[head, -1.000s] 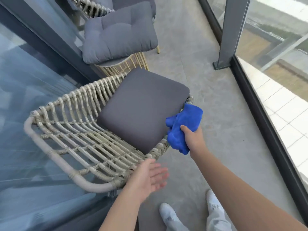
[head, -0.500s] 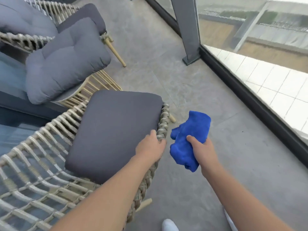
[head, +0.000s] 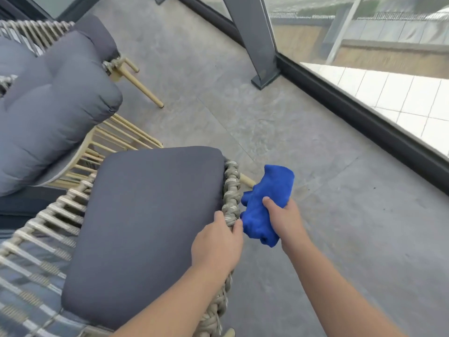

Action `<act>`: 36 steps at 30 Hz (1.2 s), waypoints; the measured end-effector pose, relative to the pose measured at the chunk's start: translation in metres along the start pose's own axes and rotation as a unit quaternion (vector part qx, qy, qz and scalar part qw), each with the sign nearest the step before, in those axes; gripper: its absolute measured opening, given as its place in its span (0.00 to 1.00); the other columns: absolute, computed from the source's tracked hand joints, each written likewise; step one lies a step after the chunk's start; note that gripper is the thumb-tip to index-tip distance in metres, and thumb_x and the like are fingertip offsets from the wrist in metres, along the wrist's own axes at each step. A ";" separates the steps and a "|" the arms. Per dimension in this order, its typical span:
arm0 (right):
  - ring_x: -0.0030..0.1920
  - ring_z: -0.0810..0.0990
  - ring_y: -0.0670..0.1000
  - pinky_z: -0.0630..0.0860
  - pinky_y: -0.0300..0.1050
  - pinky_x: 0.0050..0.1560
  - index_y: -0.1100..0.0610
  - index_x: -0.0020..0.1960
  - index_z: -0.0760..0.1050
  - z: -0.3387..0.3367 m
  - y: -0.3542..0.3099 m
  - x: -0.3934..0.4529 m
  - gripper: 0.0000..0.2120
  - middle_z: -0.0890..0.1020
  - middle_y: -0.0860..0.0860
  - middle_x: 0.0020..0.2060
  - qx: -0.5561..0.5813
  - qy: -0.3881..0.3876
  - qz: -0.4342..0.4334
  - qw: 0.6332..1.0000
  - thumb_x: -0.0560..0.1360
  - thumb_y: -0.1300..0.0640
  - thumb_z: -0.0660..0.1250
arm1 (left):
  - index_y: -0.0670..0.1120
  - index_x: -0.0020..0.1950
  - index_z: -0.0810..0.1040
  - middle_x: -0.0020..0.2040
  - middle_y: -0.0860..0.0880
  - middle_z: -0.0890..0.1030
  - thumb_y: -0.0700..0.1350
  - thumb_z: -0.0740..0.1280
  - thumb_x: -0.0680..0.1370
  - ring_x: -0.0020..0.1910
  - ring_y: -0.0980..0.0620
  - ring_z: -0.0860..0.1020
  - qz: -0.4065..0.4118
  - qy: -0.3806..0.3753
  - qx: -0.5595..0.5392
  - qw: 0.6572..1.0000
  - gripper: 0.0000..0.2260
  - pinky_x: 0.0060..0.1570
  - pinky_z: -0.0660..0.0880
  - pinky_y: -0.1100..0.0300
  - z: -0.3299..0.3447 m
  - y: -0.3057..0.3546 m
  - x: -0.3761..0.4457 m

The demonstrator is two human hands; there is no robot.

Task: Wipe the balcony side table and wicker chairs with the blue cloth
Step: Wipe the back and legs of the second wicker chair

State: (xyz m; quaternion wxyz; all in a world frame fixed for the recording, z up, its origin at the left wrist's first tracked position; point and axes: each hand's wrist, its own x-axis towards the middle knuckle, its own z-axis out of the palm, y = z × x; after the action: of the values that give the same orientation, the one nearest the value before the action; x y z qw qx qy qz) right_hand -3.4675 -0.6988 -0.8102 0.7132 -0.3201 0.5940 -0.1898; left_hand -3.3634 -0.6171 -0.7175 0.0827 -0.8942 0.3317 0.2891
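Note:
A wicker chair [head: 230, 181] with a dark grey seat cushion [head: 150, 215] fills the lower left. My left hand [head: 217, 242] grips the braided front rim of that chair, fingers curled over it. Just right of the rim, my right hand [head: 284, 220] holds the bunched blue cloth [head: 264, 203] in the air, close beside the wicker. The side table [head: 107, 147], with thin tan bars, stands behind the chair, and a puffy grey back cushion [head: 53, 113] lies on top of it. A second wicker chair [head: 36, 32] shows at the top left.
Grey tiled balcony floor [head: 279, 132] stretches ahead and to the right. A dark metal post [head: 255, 37] and the black base rail of a glass balustrade [head: 364, 117] bound the right side. The second chair's tan legs [head: 143, 88] stick out over the floor.
My left hand went from hanging open near the chair's arm to gripping the front rim. The view swung so the chair sits lower left. My right hand kept the cloth beside the rim.

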 end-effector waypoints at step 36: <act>0.60 0.85 0.58 0.78 0.56 0.66 0.62 0.63 0.79 0.024 -0.009 0.025 0.15 0.86 0.58 0.57 0.218 -0.140 0.126 0.957 0.84 0.55 0.60 | 0.47 0.55 0.63 0.56 0.44 0.80 0.59 0.52 0.86 0.55 0.40 0.80 0.015 -0.017 0.056 0.998 0.15 0.44 0.69 0.52 0.003 0.002 0.015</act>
State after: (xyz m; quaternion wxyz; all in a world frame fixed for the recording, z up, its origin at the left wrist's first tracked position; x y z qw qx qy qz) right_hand -3.4374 -0.7154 -0.8200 0.8598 -0.1021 0.4681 -0.1766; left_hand -3.3569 -0.6264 -0.7288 0.1339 -0.8783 0.3591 0.2859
